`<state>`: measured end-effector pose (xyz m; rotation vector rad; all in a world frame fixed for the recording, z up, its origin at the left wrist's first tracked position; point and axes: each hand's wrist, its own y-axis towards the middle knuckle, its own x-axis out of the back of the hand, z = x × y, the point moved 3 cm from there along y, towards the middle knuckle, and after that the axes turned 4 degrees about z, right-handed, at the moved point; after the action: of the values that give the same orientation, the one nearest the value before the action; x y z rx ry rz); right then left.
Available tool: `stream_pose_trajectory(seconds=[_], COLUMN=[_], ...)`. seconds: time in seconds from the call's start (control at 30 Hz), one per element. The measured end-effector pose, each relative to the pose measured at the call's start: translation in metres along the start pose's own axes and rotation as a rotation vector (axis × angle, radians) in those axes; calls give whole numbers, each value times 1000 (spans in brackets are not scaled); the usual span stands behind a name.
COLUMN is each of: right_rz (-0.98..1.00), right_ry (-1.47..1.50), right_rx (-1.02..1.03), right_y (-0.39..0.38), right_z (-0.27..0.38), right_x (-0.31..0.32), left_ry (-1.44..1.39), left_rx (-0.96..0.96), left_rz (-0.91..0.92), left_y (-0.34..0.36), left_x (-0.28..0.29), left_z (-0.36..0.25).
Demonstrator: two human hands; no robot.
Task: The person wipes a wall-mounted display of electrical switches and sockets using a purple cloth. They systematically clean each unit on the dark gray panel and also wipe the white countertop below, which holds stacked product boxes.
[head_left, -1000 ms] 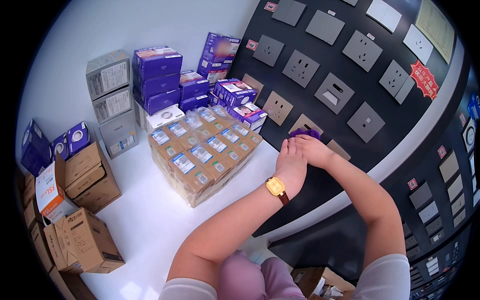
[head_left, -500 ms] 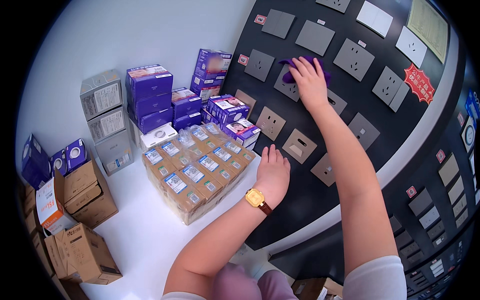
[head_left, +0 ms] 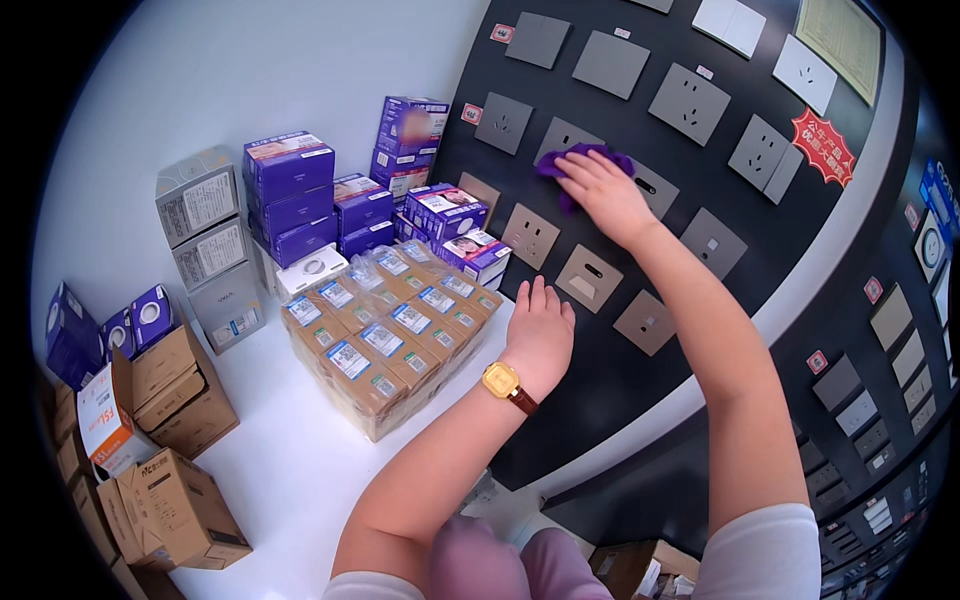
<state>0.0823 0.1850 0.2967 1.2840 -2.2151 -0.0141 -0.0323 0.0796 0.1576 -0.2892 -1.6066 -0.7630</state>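
Two brown cartons [head_left: 175, 510] [head_left: 190, 395] and an orange-and-white box [head_left: 105, 415] are located at the far left, with purple boxes [head_left: 72, 335] behind them. A column of grey boxes [head_left: 208, 245] stands next, followed by stacked purple cartons [head_left: 290, 185] against the pale wall [head_left: 300, 65]. A film-wrapped pack [head_left: 395, 310] of small brown boxes rests on the white table [head_left: 265, 470], in front of these stacks. The left hand [head_left: 540, 340], with a gold watch [head_left: 501, 379] at its wrist, is raised just beside the pack; its fingers are extended and slightly spread, and it grips nothing visible. Contact between its fingertips and the dark display board [head_left: 555, 420] is difficult to confirm from this angle. A purple cloth [head_left: 548, 164] is positioned on the board, covering the lower part of a grey socket plate [head_left: 566, 132]. The right hand [head_left: 605, 195] holds this cloth beneath nearly straight fingers, palm toward the board. Three beige plates [head_left: 530, 237] [head_left: 590, 278] [head_left: 645, 322] are mounted below the cloth. A red starburst label [head_left: 825, 147] is attached farther right
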Motion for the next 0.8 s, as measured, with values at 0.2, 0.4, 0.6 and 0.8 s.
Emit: stream_pose_trajectory(seconds=[0.2, 0.4, 0.6, 0.8], right_rz=[20, 73, 117, 96], right_ry=[-63, -54, 110, 554], right_rx=[-134, -225, -271, -387], right_y=[-91, -213, -271, -289], right_z=[-52, -62, -10, 75], right_x=[77, 118, 106, 78], left_ry=[33, 48, 147, -29], left_rx=[-32, -146, -294, -376], left_rz=[-12, -84, -159, -166], left_y=[1, -1, -23, -64], left_x=[-4, -11, 8, 28], left_z=[-6, -24, -58, -94])
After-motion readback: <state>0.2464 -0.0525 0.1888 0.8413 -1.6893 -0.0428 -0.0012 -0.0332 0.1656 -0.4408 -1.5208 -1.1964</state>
